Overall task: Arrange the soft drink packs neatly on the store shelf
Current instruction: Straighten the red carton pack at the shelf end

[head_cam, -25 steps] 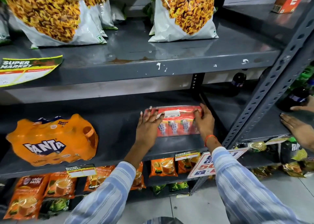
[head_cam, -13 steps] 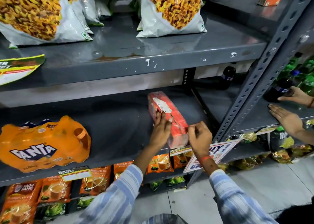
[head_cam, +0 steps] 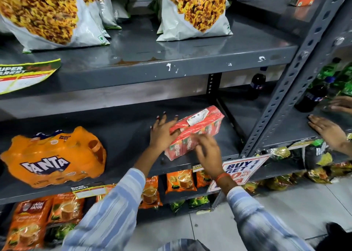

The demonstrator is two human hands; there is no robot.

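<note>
A red shrink-wrapped pack of small drink cartons (head_cam: 198,129) lies on the grey middle shelf (head_cam: 123,136), near its right end, set at an angle with its far end pointing back and right. My left hand (head_cam: 162,134) presses against the pack's left end, fingers spread. My right hand (head_cam: 208,151), blurred by motion, lies over the pack's front face close to the shelf edge. An orange Fanta multipack (head_cam: 53,155) sits at the left of the same shelf, a wide gap away from the red pack.
A slotted upright post (head_cam: 285,89) bounds the shelf on the right. Beyond it, another person's hands (head_cam: 327,130) rest beside dark bottles (head_cam: 312,100). Snack bags (head_cam: 194,9) stand on the shelf above, tea pouches (head_cam: 181,182) below. A promo sign (head_cam: 242,169) hangs at the shelf edge.
The red pack lay broadside along the shelf, was turned end-on, and now sits swung at an angle toward the right. Both hands shifted with it, the right one still moving.
</note>
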